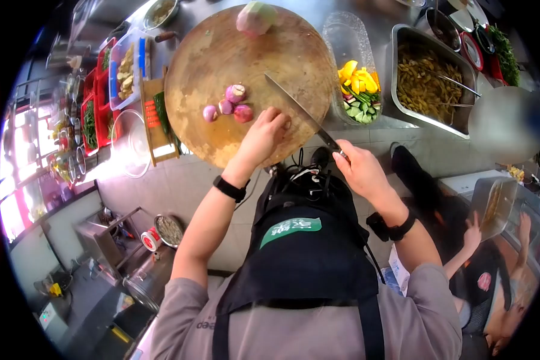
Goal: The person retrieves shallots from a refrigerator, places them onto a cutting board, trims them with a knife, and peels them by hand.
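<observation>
My right hand [361, 166] is wrapped round the handle of a kitchen knife [297, 111], its long blade pointing away to the upper left over the board. Close to the blade, on its left, my left hand [269, 133] has its fingers curled together low on the round wooden chopping board [204, 60]. Whatever they hold, if anything, is hidden. Several peeled purple shallots [236, 93] lie in a loose group just left of that hand. At the board's far edge sits a round pale-green and pink vegetable [256, 19].
Right of the board stands a clear tub [348, 36] with cut yellow and green vegetables, then a deep metal pan [396, 78] of brown strips. To the left are a plastic box [115, 84] and red crates [90, 90]. Another person [483, 276] holds a tray at lower right.
</observation>
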### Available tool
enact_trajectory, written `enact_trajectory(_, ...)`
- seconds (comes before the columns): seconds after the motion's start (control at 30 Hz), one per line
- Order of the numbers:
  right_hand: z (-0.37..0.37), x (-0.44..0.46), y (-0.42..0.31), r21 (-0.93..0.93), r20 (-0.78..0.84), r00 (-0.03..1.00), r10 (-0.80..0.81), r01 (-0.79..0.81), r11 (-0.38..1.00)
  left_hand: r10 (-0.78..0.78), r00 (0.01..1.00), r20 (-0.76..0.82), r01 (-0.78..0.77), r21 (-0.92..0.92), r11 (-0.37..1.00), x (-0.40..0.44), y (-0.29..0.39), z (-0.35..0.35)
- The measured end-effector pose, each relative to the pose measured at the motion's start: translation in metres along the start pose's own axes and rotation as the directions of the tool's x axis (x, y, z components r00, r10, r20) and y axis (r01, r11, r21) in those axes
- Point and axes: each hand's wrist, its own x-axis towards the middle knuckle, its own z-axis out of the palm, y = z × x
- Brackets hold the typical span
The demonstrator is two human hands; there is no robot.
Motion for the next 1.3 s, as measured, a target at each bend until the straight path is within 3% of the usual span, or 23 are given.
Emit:
enact_trajectory(0.07, 0.004, -0.005, -0.001, 0.020, -0.026, 1.000, -0.016, 0.016, 1.000, -0.053, 0.999, 0.003, 0.053, -0.037, 0.998, 0.000, 0.002, 0.005)
enact_trajectory(0.13, 0.012, -0.007, 0.003, -0.023, -0.040, 0.999, -0.027, 0.026, 0.999, -0.348, 0.937, -0.018, 0.340, -0.171, 0.925, -0.003, 0.012, 0.012)
enact_trajectory(0.2, 0.008, -0.011, 0.012, -0.129, -0.054, 0.998, 0.016, -0.022, 0.991, -0.210, 0.969, -0.129, 0.202, -0.068, 0.977, 0.004, 0.002, 0.037)
enact_trajectory(0.23, 0.002, -0.009, 0.011, -0.110, -0.027, 0.999, 0.026, -0.029, 0.994, -0.175, 0.982, -0.064, 0.173, -0.038, 0.984, 0.011, 0.007, 0.034)
enact_trajectory(0.27, 0.005, -0.009, 0.013, -0.092, 0.019, 0.999, 0.040, -0.038, 0.995, -0.395, 0.912, 0.106, 0.354, -0.688, 0.633, 0.012, 0.003, 0.041)
enact_trajectory(0.3, 0.010, -0.010, 0.008, -0.112, 0.005, 0.998, 0.063, -0.062, 0.992, -0.583, 0.767, 0.268, 0.278, -0.958, -0.075, 0.012, 0.001, 0.047)
enact_trajectory(0.33, 0.026, -0.004, 0.010, -0.082, 0.021, 0.999, 0.049, -0.047, 0.995, -0.367, 0.926, 0.091, 0.324, -0.694, 0.643, -0.001, -0.017, 0.036)
enact_trajectory(0.37, 0.035, 0.001, 0.011, -0.117, 0.019, 0.999, 0.040, -0.038, 0.992, -0.114, 0.989, -0.095, 0.110, -0.047, 0.993, -0.015, -0.035, 0.024)
enact_trajectory(0.43, 0.035, 0.006, 0.012, -0.127, 0.033, 0.999, 0.028, -0.024, 0.992, -0.217, 0.975, -0.046, 0.214, -0.059, 0.975, -0.020, -0.033, 0.021)
enact_trajectory(0.5, 0.021, -0.008, 0.011, -0.116, 0.053, 0.998, 0.041, -0.035, 0.993, -0.105, 0.990, -0.098, 0.106, 0.003, 0.994, -0.019, -0.015, 0.026)
enact_trajectory(0.77, 0.029, -0.007, 0.012, -0.065, 0.087, 0.996, 0.015, -0.009, 0.998, -0.180, 0.976, -0.120, 0.172, -0.074, 0.982, -0.016, -0.011, 0.026)
enact_trajectory(0.8, 0.032, -0.004, 0.012, -0.080, 0.144, 0.989, -0.036, 0.048, 0.996, -0.231, 0.955, -0.184, 0.197, -0.188, 0.962, -0.022, -0.027, 0.036)
enact_trajectory(0.83, 0.037, -0.006, 0.011, 0.039, 0.140, 0.990, -0.025, 0.019, 0.999, -0.429, 0.900, -0.074, 0.385, -0.322, 0.865, -0.033, -0.036, 0.039)
enact_trajectory(0.87, 0.030, -0.007, 0.005, 0.137, 0.100, 0.995, 0.007, -0.021, 0.990, -0.371, 0.924, -0.097, 0.351, -0.175, 0.920, -0.032, -0.029, 0.032)
enact_trajectory(0.9, 0.032, -0.007, 0.010, 0.053, 0.046, 0.999, -0.012, 0.009, 0.999, -0.311, 0.943, -0.119, 0.311, -0.023, 0.950, -0.031, -0.022, 0.026)
enact_trajectory(0.97, 0.017, -0.011, 0.008, 0.001, -0.043, 0.999, 0.026, -0.026, 1.000, -0.183, 0.968, -0.174, 0.182, -0.020, 0.983, -0.018, -0.019, 0.032)
enact_trajectory(1.03, 0.004, -0.021, -0.001, -0.050, -0.141, 0.990, -0.024, 0.017, 0.999, -0.265, 0.951, -0.160, 0.243, -0.147, 0.959, -0.011, 0.000, 0.025)
enact_trajectory(1.13, 0.004, -0.030, -0.014, -0.137, -0.135, 0.988, -0.069, 0.051, 0.989, -0.179, 0.969, -0.171, 0.157, -0.133, 0.979, -0.018, 0.000, 0.012)
enact_trajectory(1.3, 0.006, -0.026, -0.002, -0.203, -0.053, 0.992, -0.110, 0.097, 0.974, -0.187, 0.970, -0.158, 0.176, -0.079, 0.981, -0.020, -0.003, 0.025)
